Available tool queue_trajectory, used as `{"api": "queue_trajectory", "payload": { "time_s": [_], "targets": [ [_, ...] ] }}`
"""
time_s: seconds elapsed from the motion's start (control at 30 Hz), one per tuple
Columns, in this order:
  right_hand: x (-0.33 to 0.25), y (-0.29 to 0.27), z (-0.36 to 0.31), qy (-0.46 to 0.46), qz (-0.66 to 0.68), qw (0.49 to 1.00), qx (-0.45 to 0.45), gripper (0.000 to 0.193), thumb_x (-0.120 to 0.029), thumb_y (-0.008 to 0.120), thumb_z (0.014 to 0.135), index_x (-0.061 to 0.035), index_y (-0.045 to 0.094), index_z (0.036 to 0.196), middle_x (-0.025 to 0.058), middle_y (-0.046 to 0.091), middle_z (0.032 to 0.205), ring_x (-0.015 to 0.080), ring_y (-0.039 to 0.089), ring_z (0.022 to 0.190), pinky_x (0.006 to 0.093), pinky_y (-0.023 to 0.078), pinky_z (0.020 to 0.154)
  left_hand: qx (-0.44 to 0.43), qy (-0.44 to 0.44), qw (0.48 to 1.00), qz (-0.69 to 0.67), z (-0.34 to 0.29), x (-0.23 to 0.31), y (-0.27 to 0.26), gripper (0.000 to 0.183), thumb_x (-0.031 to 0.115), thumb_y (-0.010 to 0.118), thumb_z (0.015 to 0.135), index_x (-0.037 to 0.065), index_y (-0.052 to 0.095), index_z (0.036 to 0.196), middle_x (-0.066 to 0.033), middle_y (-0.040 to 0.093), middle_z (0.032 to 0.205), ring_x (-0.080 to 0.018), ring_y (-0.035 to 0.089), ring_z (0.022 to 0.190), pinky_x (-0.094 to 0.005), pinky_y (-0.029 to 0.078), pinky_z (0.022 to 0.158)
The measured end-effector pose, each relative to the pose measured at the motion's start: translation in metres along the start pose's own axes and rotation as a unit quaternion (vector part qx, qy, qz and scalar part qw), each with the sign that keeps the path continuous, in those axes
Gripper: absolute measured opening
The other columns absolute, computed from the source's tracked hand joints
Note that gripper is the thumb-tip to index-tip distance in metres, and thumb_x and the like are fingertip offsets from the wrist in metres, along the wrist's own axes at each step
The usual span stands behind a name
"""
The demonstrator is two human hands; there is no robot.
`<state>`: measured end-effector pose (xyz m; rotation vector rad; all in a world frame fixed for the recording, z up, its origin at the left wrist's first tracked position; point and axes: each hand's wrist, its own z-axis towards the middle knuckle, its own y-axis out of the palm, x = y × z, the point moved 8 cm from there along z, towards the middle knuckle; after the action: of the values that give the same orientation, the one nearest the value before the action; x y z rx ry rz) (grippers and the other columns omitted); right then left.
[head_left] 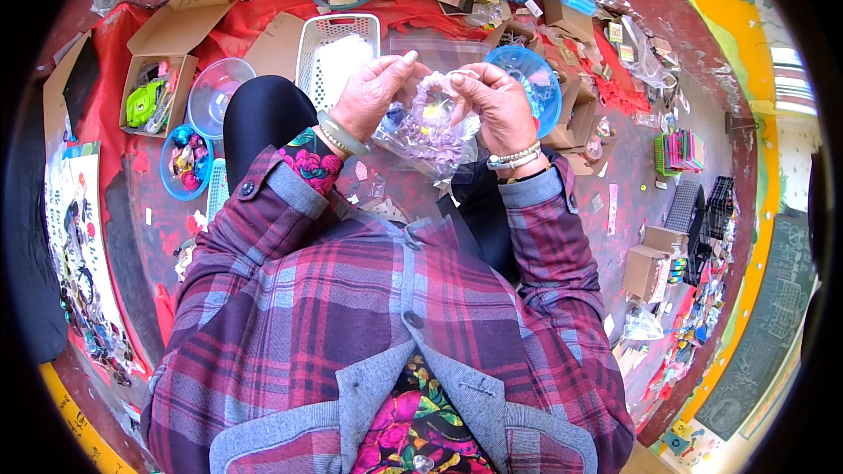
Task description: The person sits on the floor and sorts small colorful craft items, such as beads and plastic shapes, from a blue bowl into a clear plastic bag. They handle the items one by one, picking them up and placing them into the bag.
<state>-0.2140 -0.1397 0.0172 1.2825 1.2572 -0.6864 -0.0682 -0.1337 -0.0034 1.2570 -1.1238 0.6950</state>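
Observation:
Above my lap hangs a clear plastic bag (471,129) with lilac ruffled hair ties (436,147) showing in and against it. One lilac loop (431,86) stands up at its top, between my hands; whether it is inside the bag I cannot tell. My left hand (373,95) is closed at the bag's upper left, thumb raised, fingertips partly hidden. With thumb and forefinger together, my right hand (503,108) pinches the upper right edge beside the loop. A small yellow piece (433,111) shows within the loop.
Just beyond my hands stand a white perforated basket (303,66) and a blue basin (555,104). To the left are a clear tub (195,105), a blue bowl of colourful bundles (165,167) and an open carton (125,123). More cardboard boxes (645,274) lie at right.

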Motion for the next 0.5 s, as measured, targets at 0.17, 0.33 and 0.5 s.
{"api": "queue_trajectory", "payload": {
  "time_s": [0.17,0.33,0.5],
  "targets": [
    [-0.006,-0.004,-0.001,-0.042,-0.018,0.998,0.038,0.014,-0.006,0.063,0.080,0.0026,0.058,0.090,0.0062,0.062,0.078,0.0117,0.058,0.059,0.0228,0.048,0.050,-0.009,-0.039,0.999,-0.037,-0.002,0.001,0.012,0.026,0.024,0.059,0.087,0.002,0.061,0.101,-0.0023,0.062,0.084,-0.0078,0.056,0.076,-0.0220,0.044,0.072],
    [-0.005,-0.003,0.000,-0.045,0.028,0.998,0.043,0.015,-0.007,0.062,0.080,0.0034,0.057,0.091,0.0083,0.062,0.077,0.0145,0.059,0.057,0.0251,0.050,0.050,-0.044,-0.062,0.997,-0.026,0.003,-0.019,0.005,0.019,0.013,0.065,0.081,0.004,0.062,0.098,-0.0023,0.064,0.086,-0.0091,0.059,0.079,-0.0225,0.046,0.072],
    [-0.004,0.000,0.000,0.000,0.044,0.999,0.026,0.016,-0.009,0.062,0.083,0.0040,0.058,0.091,0.0097,0.062,0.076,0.0163,0.060,0.059,0.0265,0.051,0.050,-0.036,-0.051,0.998,-0.024,0.004,-0.020,0.001,0.017,0.009,0.065,0.080,0.002,0.063,0.096,-0.0035,0.065,0.085,-0.0100,0.061,0.077,-0.0225,0.048,0.071]
  ]
}}
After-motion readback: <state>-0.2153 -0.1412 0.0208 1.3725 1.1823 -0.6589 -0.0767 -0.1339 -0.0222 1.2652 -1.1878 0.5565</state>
